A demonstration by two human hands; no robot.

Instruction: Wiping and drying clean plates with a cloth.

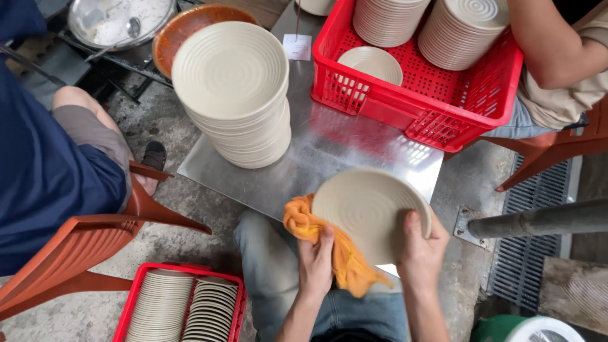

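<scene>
The person sits low at the near edge of a steel table, knees under it, holding a cream ribbed plate just above that edge. The right hand is closed on the plate's near right rim, thumb lying across the face and the other fingers hidden behind it, so the plate stands tilted with its face turned up toward the person. The left hand is clenched around an orange cloth, which is bunched against the plate's left rim and hangs down below the plate between the two hands. The plate therefore sits between the grips, cloth on its left side, bare thumb on its right.

Farther back on the table from the plate, to the left, rises a tall stack of the same cream plates. To the right of that stack, a red plastic crate rests on the table's far corner, holding two stacks of plates on their sides and a single plate lying flat inside. On the ground to the left of the person's knee stands another red crate filled with plates set on edge. An orange plastic chair holds another person in a blue shirt, left of the table; a second person's arm reaches over the far crate.
</scene>
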